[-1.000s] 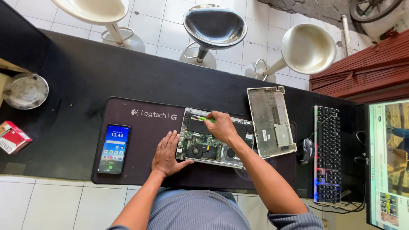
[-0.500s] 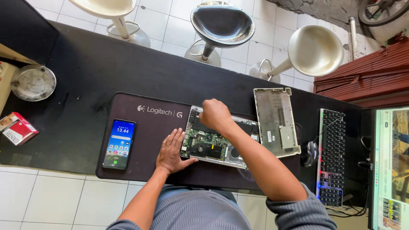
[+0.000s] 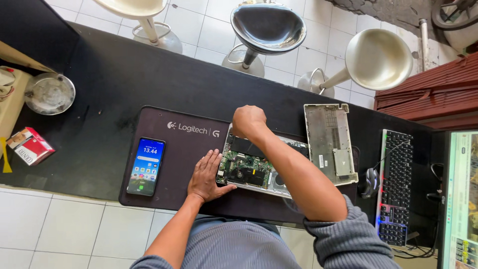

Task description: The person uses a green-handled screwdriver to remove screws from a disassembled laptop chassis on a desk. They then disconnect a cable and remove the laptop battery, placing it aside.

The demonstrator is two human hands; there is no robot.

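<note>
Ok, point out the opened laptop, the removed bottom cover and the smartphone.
opened laptop (image 3: 249, 169): head view, on its exposed circuit board.
removed bottom cover (image 3: 328, 137): head view, on the middle of its grey inner face.
smartphone (image 3: 146, 166): head view, on the middle of its lit screen.

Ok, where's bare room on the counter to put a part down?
Bare counter lies between the round metal dish and the desk mat, and along the far edge behind the mat. It is crowded on the right: opened laptop, removed bottom cover, mouse and keyboard sit close together.
</note>
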